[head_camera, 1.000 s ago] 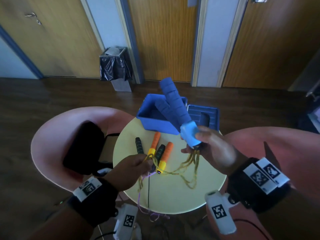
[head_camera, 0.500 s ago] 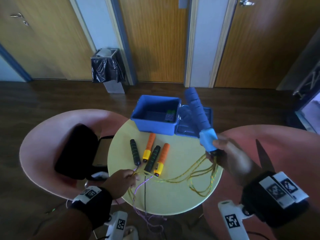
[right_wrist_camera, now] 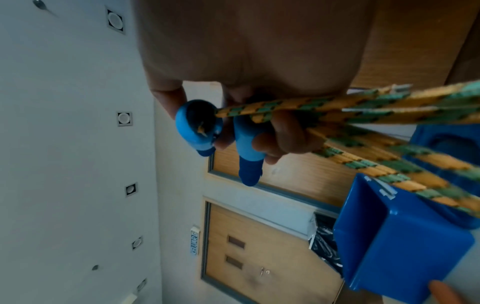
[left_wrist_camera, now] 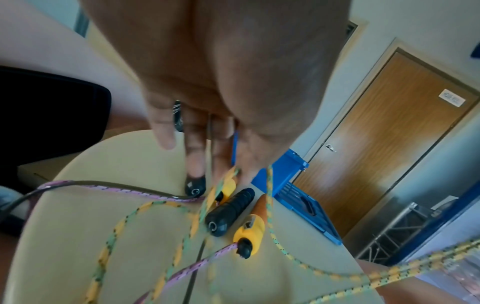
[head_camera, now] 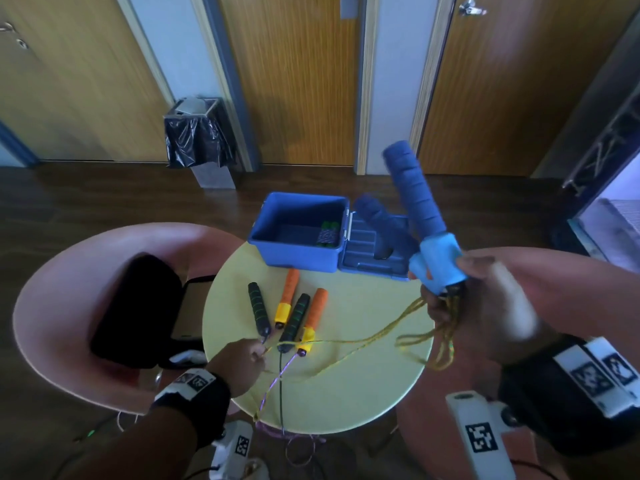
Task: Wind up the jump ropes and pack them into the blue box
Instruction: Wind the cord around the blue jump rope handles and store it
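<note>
My right hand (head_camera: 441,301) grips two blue foam handles (head_camera: 415,199) upright over the table's right edge, with loops of their yellow braided rope (head_camera: 363,341) hanging from the fist. In the right wrist view the fingers (right_wrist_camera: 283,133) curl round the handle ends (right_wrist_camera: 197,127) and the rope (right_wrist_camera: 337,102). My left hand (head_camera: 261,353) pinches the same rope (left_wrist_camera: 270,205) low near the table's front left, beside the black handles. The blue box (head_camera: 294,254) stands open at the back of the yellow table (head_camera: 346,393); a wound rope with green handles (head_camera: 327,235) lies inside.
Two orange handles (head_camera: 289,299) and two black handles (head_camera: 258,313) lie mid-table; their purple rope (head_camera: 277,382) and a black cord run off the front edge. The box lid (head_camera: 370,258) lies open to the right. Pink chairs flank the table, with a black bag (head_camera: 131,313) on the left one.
My right hand has carried the blue handles rightward, off the box. My left hand has dropped toward the table's front left, and the yellow rope now stretches between them.
</note>
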Motion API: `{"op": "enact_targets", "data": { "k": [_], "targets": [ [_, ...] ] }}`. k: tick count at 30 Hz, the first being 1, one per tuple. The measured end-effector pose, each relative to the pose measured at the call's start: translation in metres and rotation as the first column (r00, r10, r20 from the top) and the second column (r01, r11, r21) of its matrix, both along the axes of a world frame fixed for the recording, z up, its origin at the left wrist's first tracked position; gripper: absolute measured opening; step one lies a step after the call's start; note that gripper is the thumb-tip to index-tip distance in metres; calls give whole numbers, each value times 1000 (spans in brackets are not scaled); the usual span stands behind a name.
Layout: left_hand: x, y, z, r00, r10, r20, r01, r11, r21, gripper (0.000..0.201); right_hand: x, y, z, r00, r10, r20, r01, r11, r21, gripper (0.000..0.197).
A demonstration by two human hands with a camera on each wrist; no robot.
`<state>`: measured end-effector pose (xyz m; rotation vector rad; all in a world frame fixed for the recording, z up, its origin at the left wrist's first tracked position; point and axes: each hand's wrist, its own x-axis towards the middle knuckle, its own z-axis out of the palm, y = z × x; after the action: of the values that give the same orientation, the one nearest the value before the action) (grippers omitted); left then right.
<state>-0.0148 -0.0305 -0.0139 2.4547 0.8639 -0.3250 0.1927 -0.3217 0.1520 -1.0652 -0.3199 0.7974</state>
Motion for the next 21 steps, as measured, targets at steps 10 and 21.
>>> {"op": "enact_targets", "data": {
  "k": [10,21],
  "targets": [
    [38,-5,22,894,260,365,-155,944,-292,18,-6,2,-1,981,-113,158,136,981,-141,55],
    [68,-24,54,933,65,353,147,829,-540,49,18,-30,7,908,-363,208,388,917,-90,32]
  ]
}}
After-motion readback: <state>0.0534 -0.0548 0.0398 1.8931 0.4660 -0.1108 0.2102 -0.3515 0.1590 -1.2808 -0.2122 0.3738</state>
